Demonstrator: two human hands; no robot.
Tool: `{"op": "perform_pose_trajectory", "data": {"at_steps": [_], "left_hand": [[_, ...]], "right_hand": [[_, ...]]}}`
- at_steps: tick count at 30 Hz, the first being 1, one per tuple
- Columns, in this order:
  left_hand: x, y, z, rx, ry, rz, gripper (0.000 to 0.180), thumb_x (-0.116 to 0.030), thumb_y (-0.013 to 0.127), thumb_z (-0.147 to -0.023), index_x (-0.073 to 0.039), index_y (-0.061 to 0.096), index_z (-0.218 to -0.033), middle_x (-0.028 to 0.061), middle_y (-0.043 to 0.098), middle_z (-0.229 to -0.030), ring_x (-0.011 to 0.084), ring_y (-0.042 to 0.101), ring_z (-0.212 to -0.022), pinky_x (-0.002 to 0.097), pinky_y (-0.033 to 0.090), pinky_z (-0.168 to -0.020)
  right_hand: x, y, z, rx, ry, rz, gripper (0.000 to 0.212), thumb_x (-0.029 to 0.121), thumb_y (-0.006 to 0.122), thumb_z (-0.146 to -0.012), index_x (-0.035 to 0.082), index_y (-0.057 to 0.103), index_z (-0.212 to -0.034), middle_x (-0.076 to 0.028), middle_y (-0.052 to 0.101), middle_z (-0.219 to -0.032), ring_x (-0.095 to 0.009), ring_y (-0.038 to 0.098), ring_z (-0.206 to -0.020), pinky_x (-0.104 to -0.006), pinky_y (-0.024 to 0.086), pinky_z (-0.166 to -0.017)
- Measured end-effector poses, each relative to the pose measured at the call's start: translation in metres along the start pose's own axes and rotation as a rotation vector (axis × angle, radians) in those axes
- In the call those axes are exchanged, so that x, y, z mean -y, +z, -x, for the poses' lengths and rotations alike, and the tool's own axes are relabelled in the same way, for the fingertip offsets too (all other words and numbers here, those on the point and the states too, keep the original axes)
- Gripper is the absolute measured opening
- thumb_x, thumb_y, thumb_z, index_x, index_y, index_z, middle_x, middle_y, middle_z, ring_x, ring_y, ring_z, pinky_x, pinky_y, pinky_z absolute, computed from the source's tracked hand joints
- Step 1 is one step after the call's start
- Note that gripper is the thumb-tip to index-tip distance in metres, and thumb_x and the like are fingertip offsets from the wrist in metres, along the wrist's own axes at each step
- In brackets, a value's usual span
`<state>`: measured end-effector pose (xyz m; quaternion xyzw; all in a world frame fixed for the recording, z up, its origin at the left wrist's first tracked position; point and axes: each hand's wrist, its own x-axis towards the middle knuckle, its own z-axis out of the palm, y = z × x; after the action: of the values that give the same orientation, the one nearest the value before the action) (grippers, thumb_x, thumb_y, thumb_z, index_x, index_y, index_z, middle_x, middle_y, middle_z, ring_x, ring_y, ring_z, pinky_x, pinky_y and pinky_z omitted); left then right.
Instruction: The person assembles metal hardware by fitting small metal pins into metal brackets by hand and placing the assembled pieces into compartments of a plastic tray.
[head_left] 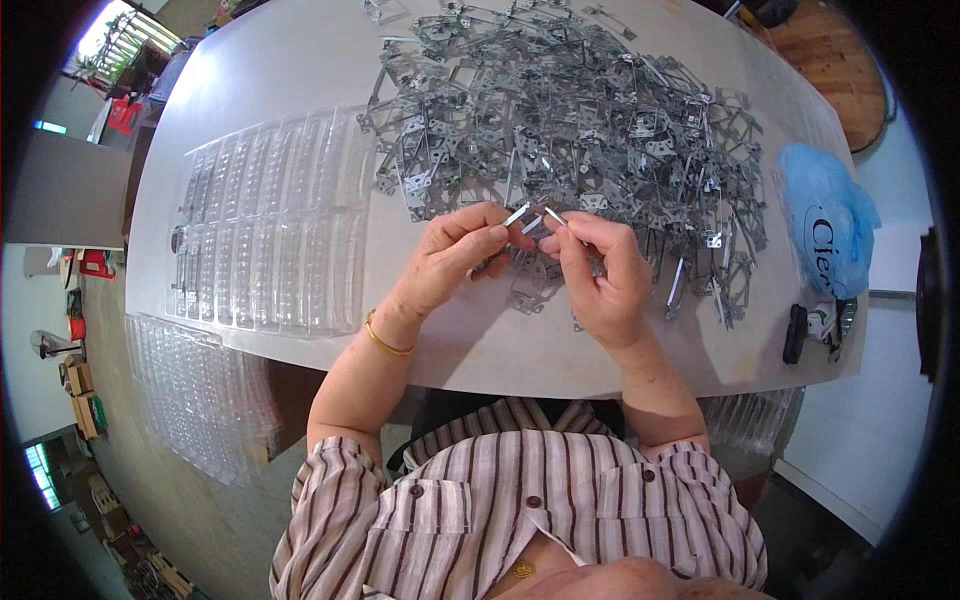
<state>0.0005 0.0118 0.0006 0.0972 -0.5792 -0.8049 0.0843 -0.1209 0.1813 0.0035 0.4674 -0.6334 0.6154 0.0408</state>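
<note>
Both hands meet over the near edge of a wide heap of thin metal brackets [560, 110]. My left hand [465, 250] is closed, pinching a small metal bracket [517, 213] between thumb and fingers. Close beside it, my right hand [605, 265] pinches a bright slim metal piece [555, 216]. Whether the two pieces are joined I cannot tell, as the fingertips cover part of them. To the left lies a clear plastic tray [270, 225] with rows of narrow slots; a few metal brackets [187, 265] sit in its leftmost slots.
A stack of clear trays [200, 390] juts out past the table's left front edge. On the right are a blue plastic bag [828, 215] and a small black object [795, 333]. A round wooden stool top [825, 75] stands beyond the white table [480, 360].
</note>
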Motion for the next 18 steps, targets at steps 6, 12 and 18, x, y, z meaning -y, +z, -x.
{"op": "perform_pose_trajectory", "data": {"at_steps": [6,12,18], "left_hand": [[-0.002,0.0,0.0,-0.002,0.002,0.025,0.025,-0.024,0.055,-0.103,-0.004,0.071,-0.1,-0.0031,0.058,-0.073,0.0038,0.046,-0.064,0.0211,0.035,-0.058],[-0.003,0.003,0.0,0.048,0.075,-0.107,0.025,-0.019,0.055,-0.102,0.001,0.069,-0.101,0.0051,0.066,-0.102,0.0085,0.052,-0.073,0.0233,0.039,-0.061],[-0.007,0.005,-0.004,0.088,0.288,-0.406,0.017,-0.011,0.061,-0.097,0.005,0.067,-0.097,0.0078,0.064,-0.098,0.017,0.061,-0.089,0.031,0.049,-0.079]], "right_hand": [[0.006,-0.004,-0.001,0.053,0.102,0.088,0.013,-0.001,0.067,-0.095,0.001,0.057,-0.103,-0.012,0.072,-0.088,-0.018,0.074,-0.07,-0.0287,0.058,-0.059],[0.009,-0.006,-0.004,0.19,0.145,0.315,0.006,0.007,0.062,-0.1,0.003,0.057,-0.101,-0.007,0.067,-0.07,-0.014,0.068,-0.059,-0.0298,0.05,-0.05],[0.023,-0.01,-0.009,0.186,0.656,-0.278,0.013,0.014,0.054,-0.105,0.003,0.058,-0.098,-0.002,0.059,-0.061,-0.005,0.051,-0.049,-0.0232,0.04,-0.044]]}}
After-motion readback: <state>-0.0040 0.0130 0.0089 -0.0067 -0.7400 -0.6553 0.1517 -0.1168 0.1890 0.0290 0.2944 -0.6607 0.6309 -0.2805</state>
